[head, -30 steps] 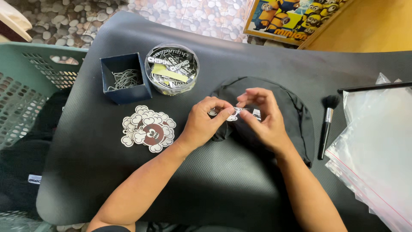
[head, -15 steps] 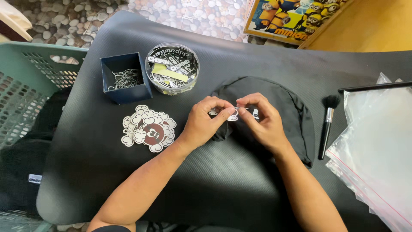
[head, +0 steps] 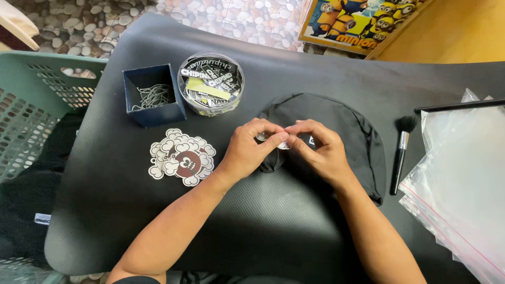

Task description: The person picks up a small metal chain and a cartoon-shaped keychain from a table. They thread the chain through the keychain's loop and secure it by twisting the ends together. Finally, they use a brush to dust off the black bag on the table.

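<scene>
- Black cap (head: 347, 131) lies flat on a dark mat (head: 263, 221), which rests over a pebble-pattern floor (head: 68, 21); a green basket (head: 31, 100) stands at the left edge.
- Its rounded crown points away from the person, long axis running left-right.
- Left hand (head: 250, 150) and right hand (head: 321, 150) meet over the cap's near-left part, fingertips pinched together on a small pale tag (head: 284, 144).
- A brush (head: 400, 152) lies just right of the cap.

The scene was viewed by a single head-worn camera, aimed steeply downward from above the dark mat (head: 294, 221) and set close over it. The forearms were seen entering from the bottom edge, with floor visible along the top. No second view was supplied for overlap.
</scene>
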